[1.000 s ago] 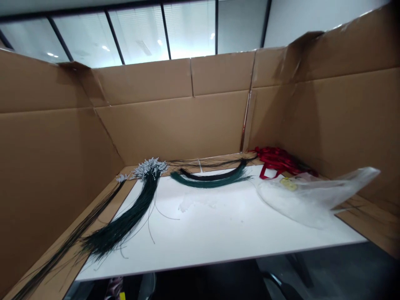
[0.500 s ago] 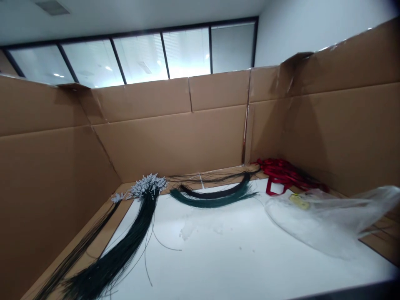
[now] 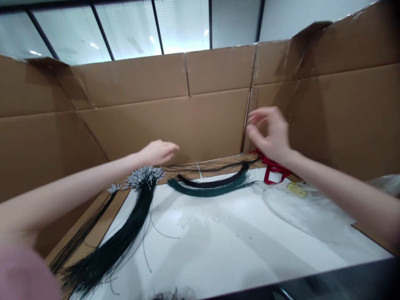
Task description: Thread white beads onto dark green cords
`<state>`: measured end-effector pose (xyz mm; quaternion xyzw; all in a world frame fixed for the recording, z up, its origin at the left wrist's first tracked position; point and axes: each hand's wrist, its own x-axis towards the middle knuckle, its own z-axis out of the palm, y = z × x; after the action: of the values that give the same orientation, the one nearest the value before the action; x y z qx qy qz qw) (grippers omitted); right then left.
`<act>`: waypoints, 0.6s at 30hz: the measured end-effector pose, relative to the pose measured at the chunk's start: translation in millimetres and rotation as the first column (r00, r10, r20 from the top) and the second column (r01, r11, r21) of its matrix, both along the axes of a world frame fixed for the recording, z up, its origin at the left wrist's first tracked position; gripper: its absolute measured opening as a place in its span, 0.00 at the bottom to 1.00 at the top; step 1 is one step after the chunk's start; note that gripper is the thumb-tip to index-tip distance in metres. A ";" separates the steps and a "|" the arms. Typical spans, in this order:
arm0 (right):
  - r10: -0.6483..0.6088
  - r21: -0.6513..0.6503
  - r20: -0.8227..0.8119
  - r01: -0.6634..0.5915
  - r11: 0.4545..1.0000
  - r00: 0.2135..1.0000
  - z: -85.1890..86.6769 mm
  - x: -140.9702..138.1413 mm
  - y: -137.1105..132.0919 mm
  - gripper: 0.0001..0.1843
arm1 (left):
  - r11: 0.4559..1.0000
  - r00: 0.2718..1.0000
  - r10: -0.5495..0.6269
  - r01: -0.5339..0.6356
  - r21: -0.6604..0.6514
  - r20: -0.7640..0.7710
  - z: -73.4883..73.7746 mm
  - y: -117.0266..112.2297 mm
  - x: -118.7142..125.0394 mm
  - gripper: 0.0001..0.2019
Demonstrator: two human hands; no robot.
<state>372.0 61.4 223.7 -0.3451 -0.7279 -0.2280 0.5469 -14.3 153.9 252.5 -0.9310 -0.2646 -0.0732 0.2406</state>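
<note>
So starting at the left of the frame, there was a long bundle of dark green wire stems with white bud tips (image 3: 131, 216) fanned diagonally across the white bench (image 3: 218, 246), its loose ends trailing down to the lower left corner. A thinner strand of the same stuff lay just beside it on the cardboard.

The left hand (image 3: 158, 152) hovered right above those white tips, not touching anything as far as I could see, fingers loosely curled and empty.

Middle of the frame, near the back wall of the brown cardboard enclosure (image 3: 187, 121), sat a curved bunch of dark green and black stems (image 3: 212, 185), untouched.

The right hand (image 3: 270, 133) was up in the air in front of the cardboard seam, fingers spread open, holding nothing. Just under it lay a tangle of red ribbon (image 3: 271, 168), and to the right of that a clear plastic bag (image 3: 306, 208) with a small yellow label inside, too blurry to read.

Progress-wise, I'd say nothing had really started: every bundle was lying flat and both hands were empty. No brand or writing anywhere that I could make out.
</note>
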 end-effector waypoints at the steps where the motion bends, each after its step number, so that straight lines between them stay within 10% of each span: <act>1: -0.029 -0.042 0.031 0.030 0.999 0.999 -18.1 -6.8 15.9 0.18 | 0.999 0.998 -0.015 0.012 -0.047 -0.063 -26.8 13.6 8.5 0.13; 7: -0.073 -0.320 0.265 0.159 0.934 0.961 -141.9 -38.0 107.1 0.14 | 0.981 0.975 -0.096 0.058 -0.186 -0.201 -149.5 68.3 43.8 0.15; 11: -0.029 -0.434 0.390 0.211 0.876 0.920 -186.9 -51.2 141.1 0.16 | 0.978 0.975 -0.106 0.066 -0.199 -0.194 -175.7 94.0 56.8 0.15; 18: 0.020 -0.500 0.510 0.278 0.820 0.860 -210.9 -75.1 180.1 0.16 | 0.987 0.988 -0.064 0.042 -0.154 -0.143 -194.8 142.5 74.0 0.16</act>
<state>297.0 241.4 12.8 -0.4695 -0.8509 -0.1240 0.2003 59.7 296.4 57.7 -0.9561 -0.2259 0.0095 0.1862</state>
